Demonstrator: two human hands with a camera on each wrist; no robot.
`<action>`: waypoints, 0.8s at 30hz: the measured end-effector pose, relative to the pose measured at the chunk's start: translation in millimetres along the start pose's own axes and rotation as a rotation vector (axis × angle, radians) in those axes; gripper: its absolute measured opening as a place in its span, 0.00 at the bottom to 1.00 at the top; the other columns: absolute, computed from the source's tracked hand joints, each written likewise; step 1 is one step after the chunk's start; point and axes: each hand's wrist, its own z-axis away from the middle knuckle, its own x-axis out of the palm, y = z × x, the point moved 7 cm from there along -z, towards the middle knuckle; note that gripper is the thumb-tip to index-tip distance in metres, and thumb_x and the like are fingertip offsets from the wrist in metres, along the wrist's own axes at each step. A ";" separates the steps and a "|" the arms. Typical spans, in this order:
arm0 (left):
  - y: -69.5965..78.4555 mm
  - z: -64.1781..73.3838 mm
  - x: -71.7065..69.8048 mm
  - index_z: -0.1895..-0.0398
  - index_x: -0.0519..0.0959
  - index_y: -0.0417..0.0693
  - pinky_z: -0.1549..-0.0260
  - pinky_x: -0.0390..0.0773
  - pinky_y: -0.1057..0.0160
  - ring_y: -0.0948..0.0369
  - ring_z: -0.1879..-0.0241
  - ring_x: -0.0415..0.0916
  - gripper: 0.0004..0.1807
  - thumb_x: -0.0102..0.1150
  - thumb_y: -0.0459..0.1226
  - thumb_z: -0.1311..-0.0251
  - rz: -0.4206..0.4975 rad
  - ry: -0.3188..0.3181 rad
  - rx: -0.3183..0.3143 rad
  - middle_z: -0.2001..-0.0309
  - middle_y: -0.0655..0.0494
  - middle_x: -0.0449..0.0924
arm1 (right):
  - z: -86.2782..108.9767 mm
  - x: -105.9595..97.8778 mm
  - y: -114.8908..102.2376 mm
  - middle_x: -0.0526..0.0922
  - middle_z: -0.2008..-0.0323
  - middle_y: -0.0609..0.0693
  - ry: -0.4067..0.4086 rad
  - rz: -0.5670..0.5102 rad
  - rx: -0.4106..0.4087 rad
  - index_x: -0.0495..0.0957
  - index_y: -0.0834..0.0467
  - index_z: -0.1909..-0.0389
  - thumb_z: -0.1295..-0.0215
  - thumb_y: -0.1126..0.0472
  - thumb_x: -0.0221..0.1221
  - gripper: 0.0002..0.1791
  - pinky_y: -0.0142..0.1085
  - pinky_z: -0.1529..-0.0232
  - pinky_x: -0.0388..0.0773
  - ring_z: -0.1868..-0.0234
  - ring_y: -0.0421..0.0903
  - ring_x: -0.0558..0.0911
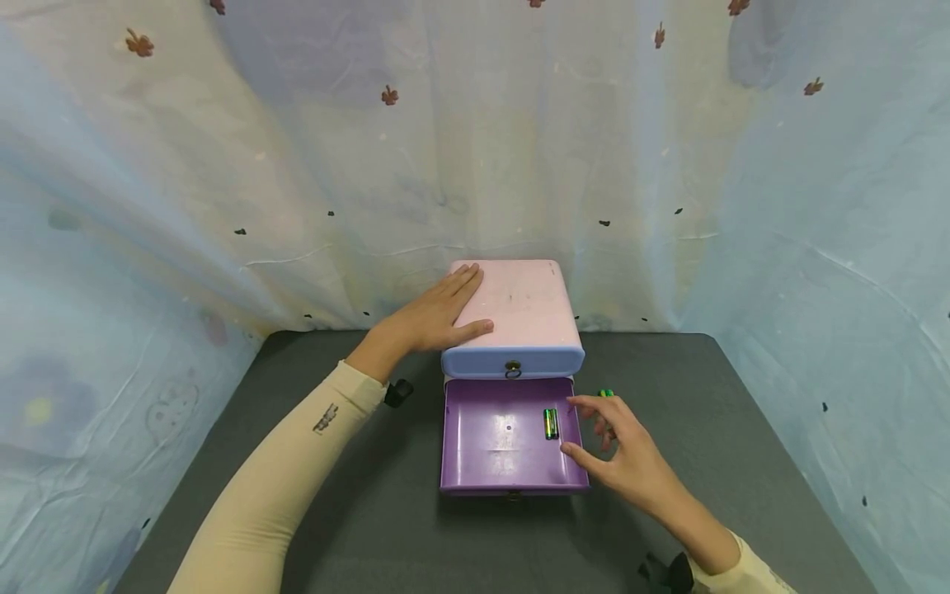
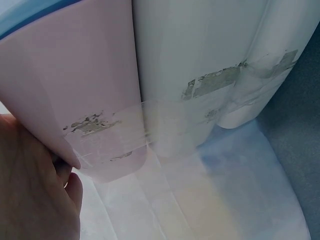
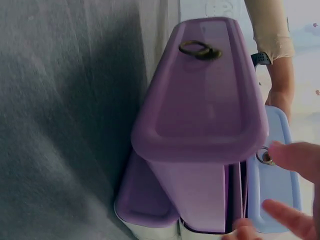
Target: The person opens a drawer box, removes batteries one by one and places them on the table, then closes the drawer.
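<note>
A small drawer cabinet with a pink top [image 1: 519, 301] stands against the curtain, and its purple middle drawer [image 1: 482, 462] is pulled out. My left hand [image 1: 434, 313] rests on the cabinet's top at the left edge; the left wrist view shows that hand [image 2: 37, 180] against the pink side [image 2: 85, 75]. Two green-and-gold batteries [image 1: 551, 424] lie side by side in the drawer, towards its right wall. Over that right wall is my right hand [image 1: 627, 450], thumb and fingers apart, holding nothing. More green batteries [image 1: 605, 393] show on the table behind it, partly hidden.
Above the pulled-out drawer sits a closed blue drawer [image 1: 545, 361] with a ring pull. The right wrist view shows another closed purple drawer [image 3: 145, 195] below. Everything stands on a dark grey table [image 1: 356, 528], with patterned curtains [image 1: 505, 165] behind and at both sides.
</note>
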 end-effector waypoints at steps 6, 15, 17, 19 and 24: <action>1.3 0.6 -1.4 0.11 0.34 0.45 0.16 0.33 0.56 0.57 0.13 0.25 0.53 0.42 0.66 0.21 -0.008 0.001 0.001 0.11 0.51 0.28 | -4.3 8.2 9.2 0.79 0.47 0.51 -0.113 0.035 0.072 0.76 0.51 0.28 0.39 0.53 0.80 0.40 0.33 0.65 0.77 0.61 0.45 0.73; -1.3 0.1 0.7 0.11 0.33 0.47 0.15 0.33 0.55 0.57 0.13 0.25 0.53 0.41 0.67 0.21 0.001 0.007 0.002 0.11 0.52 0.27 | -11.3 15.1 12.4 0.78 0.48 0.52 -0.157 0.088 0.095 0.77 0.51 0.28 0.39 0.51 0.79 0.39 0.37 0.63 0.75 0.58 0.49 0.75; -1.6 -0.1 1.2 0.11 0.33 0.47 0.15 0.34 0.54 0.57 0.13 0.24 0.54 0.41 0.68 0.21 0.004 0.008 0.005 0.11 0.52 0.27 | -12.7 17.2 13.7 0.78 0.50 0.52 -0.166 0.105 0.100 0.77 0.51 0.28 0.39 0.50 0.79 0.38 0.38 0.62 0.76 0.58 0.48 0.75; -1.5 -0.3 1.3 0.11 0.34 0.46 0.15 0.34 0.54 0.57 0.13 0.25 0.54 0.41 0.68 0.22 0.004 0.011 0.008 0.11 0.52 0.27 | -14.2 19.2 14.5 0.77 0.51 0.52 -0.174 0.118 0.111 0.77 0.50 0.29 0.39 0.50 0.79 0.38 0.37 0.63 0.75 0.59 0.47 0.75; -0.6 -0.8 0.6 0.11 0.35 0.45 0.16 0.33 0.56 0.56 0.13 0.26 0.54 0.42 0.67 0.21 -0.001 0.023 0.015 0.11 0.50 0.29 | -17.8 23.7 17.8 0.75 0.51 0.51 -0.200 0.148 0.164 0.78 0.47 0.30 0.39 0.49 0.79 0.37 0.36 0.67 0.74 0.58 0.48 0.75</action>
